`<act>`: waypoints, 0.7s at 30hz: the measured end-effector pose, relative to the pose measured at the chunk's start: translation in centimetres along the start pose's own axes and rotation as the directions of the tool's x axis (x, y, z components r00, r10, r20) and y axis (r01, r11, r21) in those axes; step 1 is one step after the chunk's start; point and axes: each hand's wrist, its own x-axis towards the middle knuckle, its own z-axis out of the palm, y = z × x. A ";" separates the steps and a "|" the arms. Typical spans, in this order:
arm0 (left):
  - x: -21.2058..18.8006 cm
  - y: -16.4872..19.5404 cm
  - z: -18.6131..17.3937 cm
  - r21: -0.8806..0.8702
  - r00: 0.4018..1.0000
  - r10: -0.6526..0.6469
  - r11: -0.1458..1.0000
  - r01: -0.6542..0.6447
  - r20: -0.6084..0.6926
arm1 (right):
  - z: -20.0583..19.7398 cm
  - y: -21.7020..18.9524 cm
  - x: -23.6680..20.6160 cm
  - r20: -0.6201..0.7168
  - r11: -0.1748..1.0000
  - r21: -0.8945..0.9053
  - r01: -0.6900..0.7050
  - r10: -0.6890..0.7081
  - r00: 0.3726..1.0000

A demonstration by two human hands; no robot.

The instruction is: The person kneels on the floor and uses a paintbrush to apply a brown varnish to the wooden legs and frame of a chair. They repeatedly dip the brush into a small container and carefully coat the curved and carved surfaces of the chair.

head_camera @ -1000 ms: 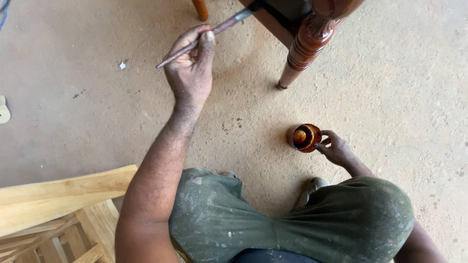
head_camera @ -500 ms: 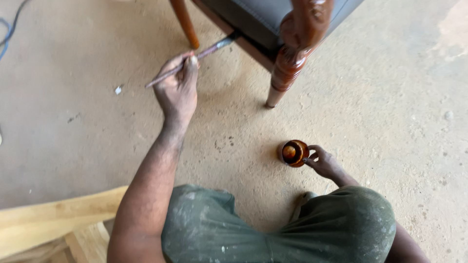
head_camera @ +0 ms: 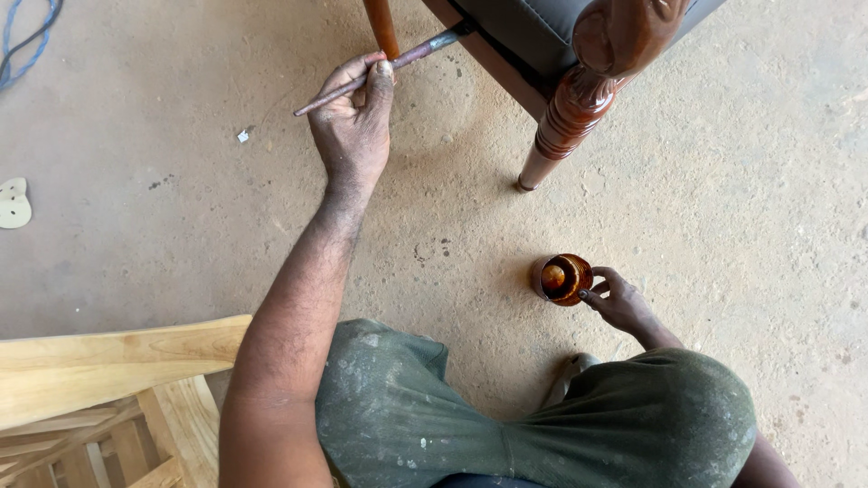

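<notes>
Left hand [head_camera: 354, 126] reaches forward over the concrete floor [head_camera: 181, 181], fingers pinched around a thin paintbrush [head_camera: 380, 68]. Brush handle sticks out to the left past the knuckles; bristle end points up and right, its tip at the underside of the dark wooden chair [head_camera: 579, 81], between the slim plain leg at the top edge and the seat rail.

Right hand [head_camera: 619, 303] low on the floor near the knee, fingers wrapped loosely round a small brown pot [head_camera: 563, 278]. Pot stands on the floor, open mouth up, stained reddish-brown inside and out. It sits well apart from the brush, in front of the turned chair leg [head_camera: 565, 122].

Chair leg is glossy, carved in rings, foot resting on the floor. Seat pad above looks dark grey.

Person crouches, in paint-flecked green shorts [head_camera: 506, 416]. Pale unfinished wooden frame [head_camera: 99, 380] at lower left. Blue cable [head_camera: 32, 41] in the top left corner; a small pale flat piece [head_camera: 14, 201] at the left edge
</notes>
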 end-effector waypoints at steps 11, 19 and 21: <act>1.7 -1.2 -0.4 0.101 0.999 0.038 0.994 -0.035 -0.033 | 0.0 0.0 0.4 0.003 1.000 0.021 -0.015 0.015 1.000; 2.5 -1.3 -0.5 0.101 0.995 0.096 0.991 -0.092 -0.035 | -0.3 -0.5 0.4 0.002 0.999 0.019 -0.033 0.033 0.999; 2.4 -1.1 -0.6 0.113 0.996 0.085 0.990 -0.081 -0.028 | -0.3 -0.5 0.4 0.002 0.999 0.031 -0.024 0.024 1.000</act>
